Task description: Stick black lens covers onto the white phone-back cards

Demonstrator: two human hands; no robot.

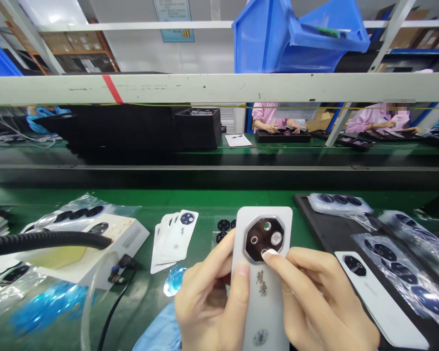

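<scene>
A white phone back cover (261, 312) is held upright in front of me, its dark eight-sided camera window (259, 239) at the top with several round holes. My left hand (215, 292) grips the cover's left side, thumb on the front face. Wrapped along the right side is my right hand (318, 297), a fingertip pressing on the lower edge of the camera window; its thumb is hidden. Left of them, several white back covers (173, 239) lie fanned on the green bench. Black round lens pieces (224, 225) and a crumpled blue film (174, 280) lie close by.
At right, a black tray (310, 224) carries bagged lens pieces (402, 273) and another white cover (380, 297). A white box (128, 239) with a black hose (47, 242) stands at left. Co-workers in pink (267, 117) sit beyond the shelf beam (205, 88); a blue bin (263, 39) hangs above.
</scene>
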